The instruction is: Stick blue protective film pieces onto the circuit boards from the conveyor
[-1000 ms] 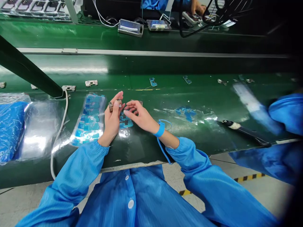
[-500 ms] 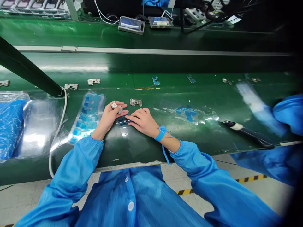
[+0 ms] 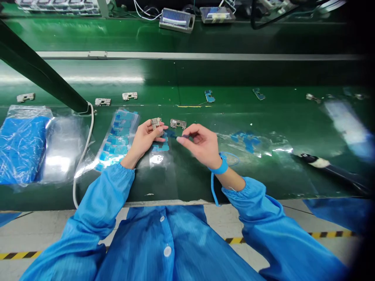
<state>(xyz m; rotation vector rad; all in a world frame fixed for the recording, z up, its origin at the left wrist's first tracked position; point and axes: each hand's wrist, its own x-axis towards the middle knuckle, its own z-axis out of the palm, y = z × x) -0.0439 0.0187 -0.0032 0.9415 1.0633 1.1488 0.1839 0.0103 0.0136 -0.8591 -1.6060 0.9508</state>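
Observation:
My left hand (image 3: 146, 137) holds a small silver circuit board (image 3: 156, 123) between thumb and fingers, just above the green bench. My right hand (image 3: 202, 143) pinches a thin, dark bluish piece of film (image 3: 172, 134), smeared by motion, which reaches toward the left hand. Whether the film touches the board I cannot tell. Under the hands lies a clear sheet with blue film stickers (image 3: 160, 146). Another silver board (image 3: 178, 123) rests right behind the hands. A blue wrist strap (image 3: 219, 167) with a coiled cord is around my right wrist.
To the left lie a sheet of blue stickers (image 3: 118, 134), a white cable (image 3: 84, 152) and a bagged blue bundle (image 3: 23, 150). A dark post (image 3: 43, 66) slants above. Boards (image 3: 129, 96) line the back. Blue scraps (image 3: 247, 141) and a black-handled tool (image 3: 328, 167) lie right.
My right hand has lifted and turned, moving right from the sheet, and now pinches a dark film piece. The left hand has tilted its board into view. The camera view has shifted left.

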